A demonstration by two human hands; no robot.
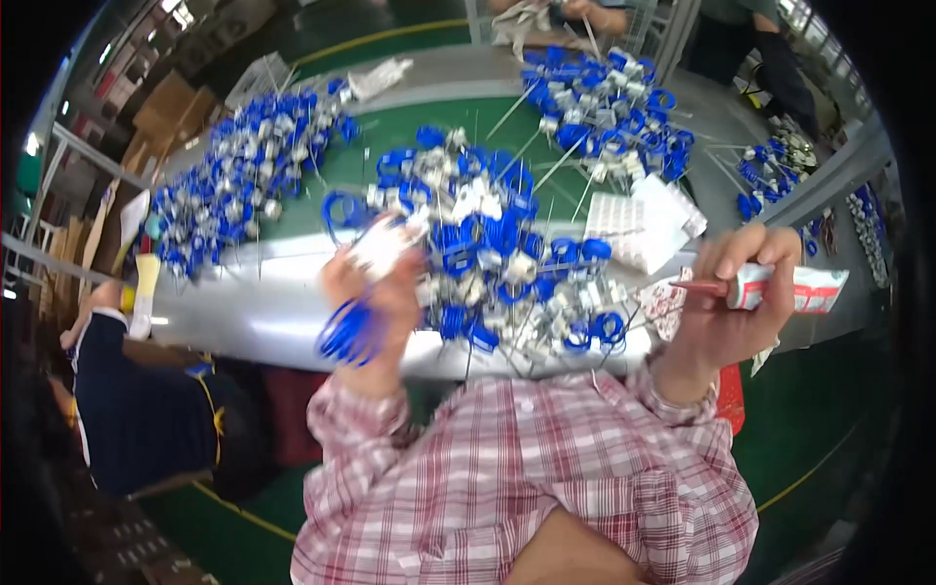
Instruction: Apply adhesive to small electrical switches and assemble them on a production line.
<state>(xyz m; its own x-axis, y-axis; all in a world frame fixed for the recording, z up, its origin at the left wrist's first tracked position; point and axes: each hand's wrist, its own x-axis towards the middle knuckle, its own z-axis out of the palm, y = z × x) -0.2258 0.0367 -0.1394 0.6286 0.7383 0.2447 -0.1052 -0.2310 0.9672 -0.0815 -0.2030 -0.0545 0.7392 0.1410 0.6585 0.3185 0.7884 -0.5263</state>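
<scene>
Left hand with white part and blue wire, right hand with tube

You hold a white part in your left hand, above the near metal edge of the table. The fingers are closed around it, but the hand is blurred, so how each finger lies I cannot tell. A coil of blue wire hangs at the lower side of this hand. One more blue loop shows just beyond the fingers; whether it belongs to the same part, I cannot tell.

Your right hand is well apart from the left one. Its fingers are bent and grip a white and red tube, whose red nozzle points to the left, toward the pile.

Between your two hands lies the near pile, made of blue coils and white parts with thin stems. At its right side is a light sheet with rows of small marks.

Farther out, on the green table surface, a left pile and a far pile hold similar pieces. A person in dark clothes is at your left, and across the table you can see another person's arm.
</scene>
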